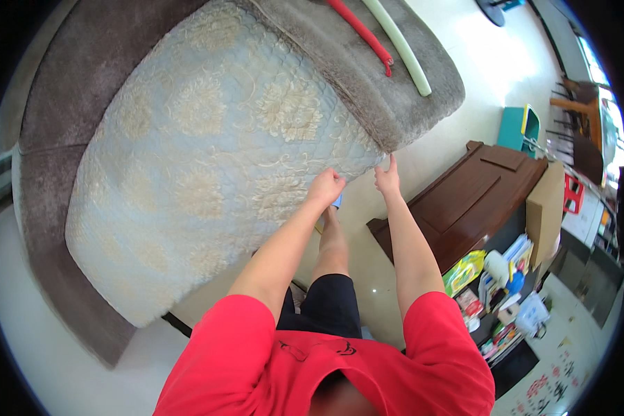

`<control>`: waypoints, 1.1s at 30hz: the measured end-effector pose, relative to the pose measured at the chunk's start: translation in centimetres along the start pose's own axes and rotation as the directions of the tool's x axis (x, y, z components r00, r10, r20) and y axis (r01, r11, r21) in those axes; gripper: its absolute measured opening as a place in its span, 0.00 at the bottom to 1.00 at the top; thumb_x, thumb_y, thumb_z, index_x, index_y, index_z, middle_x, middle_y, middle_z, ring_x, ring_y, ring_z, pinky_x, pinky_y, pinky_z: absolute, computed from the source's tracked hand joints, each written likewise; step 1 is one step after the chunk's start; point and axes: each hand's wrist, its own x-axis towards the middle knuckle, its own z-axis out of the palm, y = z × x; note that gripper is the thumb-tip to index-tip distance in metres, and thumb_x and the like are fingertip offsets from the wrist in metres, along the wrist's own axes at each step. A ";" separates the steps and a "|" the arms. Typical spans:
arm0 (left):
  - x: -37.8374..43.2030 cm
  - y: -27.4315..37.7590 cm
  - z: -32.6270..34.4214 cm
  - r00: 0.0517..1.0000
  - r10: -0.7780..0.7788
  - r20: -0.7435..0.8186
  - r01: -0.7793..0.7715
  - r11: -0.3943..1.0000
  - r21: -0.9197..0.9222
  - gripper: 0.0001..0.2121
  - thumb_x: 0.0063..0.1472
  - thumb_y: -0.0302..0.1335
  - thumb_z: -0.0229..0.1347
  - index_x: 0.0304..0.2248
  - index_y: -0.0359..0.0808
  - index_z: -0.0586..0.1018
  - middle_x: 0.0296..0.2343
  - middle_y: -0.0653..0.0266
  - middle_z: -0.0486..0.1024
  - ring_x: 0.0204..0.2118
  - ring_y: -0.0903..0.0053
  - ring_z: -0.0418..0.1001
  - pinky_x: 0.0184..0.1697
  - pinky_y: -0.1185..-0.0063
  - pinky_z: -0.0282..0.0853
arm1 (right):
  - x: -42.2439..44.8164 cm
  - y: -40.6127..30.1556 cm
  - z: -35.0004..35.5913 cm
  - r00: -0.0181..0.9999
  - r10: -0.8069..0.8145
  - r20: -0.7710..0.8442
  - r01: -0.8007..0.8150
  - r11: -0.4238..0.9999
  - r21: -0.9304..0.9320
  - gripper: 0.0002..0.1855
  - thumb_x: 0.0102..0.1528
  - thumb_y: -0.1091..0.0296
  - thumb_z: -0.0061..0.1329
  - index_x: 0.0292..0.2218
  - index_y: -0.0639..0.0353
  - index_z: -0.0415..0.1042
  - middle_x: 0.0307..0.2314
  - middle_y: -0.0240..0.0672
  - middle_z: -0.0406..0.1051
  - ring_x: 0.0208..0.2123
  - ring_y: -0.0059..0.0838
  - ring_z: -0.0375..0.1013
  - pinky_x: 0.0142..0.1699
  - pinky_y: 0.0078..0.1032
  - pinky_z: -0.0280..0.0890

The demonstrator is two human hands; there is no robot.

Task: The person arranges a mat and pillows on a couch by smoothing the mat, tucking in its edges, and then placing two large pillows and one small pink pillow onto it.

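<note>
A pale blue quilted sofa cover (203,135) with beige flowers lies over a grey plush sofa (57,88). My left hand (326,187) is at the cover's near edge, fingers curled; whether they pinch the fabric is not plain. To its right, my right hand (387,177) touches or nearly touches the cover's corner, its index finger stretched towards it and the other fingers bent. Beyond that corner, a red fabric-covered stick (361,36) and a pale green rod (400,47) lie side by side on the grey plush seat section.
On the right stand a dark brown wooden panelled piece of furniture (457,192), a teal bin (512,127) and a cardboard box (546,213). A black surface below carries bags, books and packets. Farther off are a dining table (593,119) and a red stool (573,193).
</note>
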 end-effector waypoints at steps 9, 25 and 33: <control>4.7 6.8 3.5 0.907 -0.185 -0.378 0.261 0.952 0.160 0.21 0.45 0.41 0.51 0.28 0.28 0.69 0.27 0.50 0.70 0.33 0.62 0.68 0.35 0.71 0.64 | 5.7 0.5 -3.1 0.916 0.150 0.373 -0.257 0.931 0.258 0.26 0.43 0.62 0.48 0.42 0.59 0.54 0.18 0.32 0.63 0.13 0.16 0.59 0.15 0.14 0.55; 7.7 4.6 -3.1 0.768 -0.143 -0.624 0.237 0.969 0.069 0.13 0.46 0.32 0.47 0.28 0.30 0.66 0.26 0.50 0.69 0.28 0.58 0.68 0.30 0.68 0.63 | 4.7 -2.2 -1.6 0.688 -0.103 0.718 0.406 0.875 -0.263 0.19 0.44 0.55 0.35 0.22 0.64 0.67 0.19 0.50 0.66 0.26 0.47 0.66 0.32 0.33 0.59; 8.4 -0.9 -16.2 0.469 -0.182 -0.864 0.429 0.902 0.043 0.16 0.43 0.33 0.53 0.28 0.30 0.65 0.29 0.53 0.66 0.32 0.63 0.65 0.32 0.72 0.63 | 3.4 -24.6 8.2 0.569 -0.542 0.618 0.784 0.584 -0.210 0.15 0.44 0.57 0.39 0.24 0.61 0.67 0.21 0.44 0.68 0.27 0.40 0.68 0.32 0.31 0.62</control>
